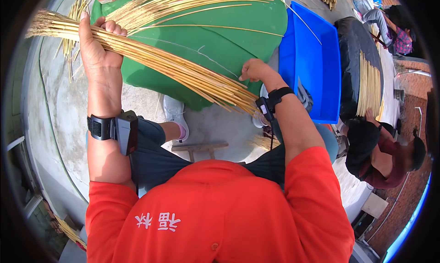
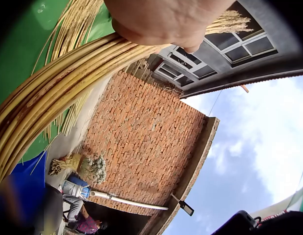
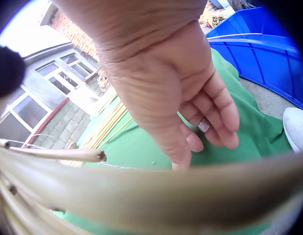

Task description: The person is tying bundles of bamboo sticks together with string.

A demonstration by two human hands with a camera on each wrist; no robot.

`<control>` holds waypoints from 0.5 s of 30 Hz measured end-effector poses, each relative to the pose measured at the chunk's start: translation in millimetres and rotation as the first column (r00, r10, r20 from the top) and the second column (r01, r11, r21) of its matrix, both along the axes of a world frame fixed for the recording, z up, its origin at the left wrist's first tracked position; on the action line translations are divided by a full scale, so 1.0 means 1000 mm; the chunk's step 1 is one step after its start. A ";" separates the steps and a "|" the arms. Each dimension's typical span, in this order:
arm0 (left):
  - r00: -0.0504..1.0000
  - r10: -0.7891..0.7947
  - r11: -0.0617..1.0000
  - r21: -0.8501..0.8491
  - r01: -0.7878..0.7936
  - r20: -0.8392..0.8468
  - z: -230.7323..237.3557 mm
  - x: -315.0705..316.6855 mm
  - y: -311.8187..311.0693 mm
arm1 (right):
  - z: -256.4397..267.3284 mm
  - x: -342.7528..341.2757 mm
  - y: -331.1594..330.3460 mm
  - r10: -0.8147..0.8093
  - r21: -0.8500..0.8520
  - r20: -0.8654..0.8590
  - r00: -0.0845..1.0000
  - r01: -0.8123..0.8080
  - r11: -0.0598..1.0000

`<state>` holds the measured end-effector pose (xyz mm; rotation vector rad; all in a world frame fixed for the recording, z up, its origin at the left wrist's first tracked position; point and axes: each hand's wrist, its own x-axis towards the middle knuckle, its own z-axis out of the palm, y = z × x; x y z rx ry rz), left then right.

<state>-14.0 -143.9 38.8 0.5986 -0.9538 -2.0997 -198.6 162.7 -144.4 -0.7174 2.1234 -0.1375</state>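
My left hand (image 1: 103, 47) grips a thick bundle of broomcorn stalks (image 1: 174, 70) near its bushy end, with the thumb laid along it. The bundle slants down to the right over the green cloth, its cut ends close to my right forearm. In the left wrist view the stalks (image 2: 53, 93) run out from under the left hand (image 2: 166, 22). Beyond the bundle, my right hand (image 1: 256, 71) pinches the end of a thin white string (image 1: 201, 54) trailing across the cloth. The right wrist view shows this hand (image 3: 190, 93) with a ring, its fingertips partly behind a blurred stalk.
More loose stalks (image 1: 183, 4) lie across the green cloth (image 1: 220, 38). A blue plastic tub (image 1: 316, 70) stands at its right. Further right, a person (image 1: 385, 153) reaches to stalks (image 1: 369, 86) on a dark cover, and another person (image 1: 394, 31) sits behind. A small wooden stool (image 1: 200, 147) is between my legs.
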 end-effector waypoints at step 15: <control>0.999 0.037 0.999 0.014 -0.037 0.002 0.015 -0.002 0.009 | 0.020 0.035 -0.028 -0.020 -0.335 -0.011 1.000 0.015 0.942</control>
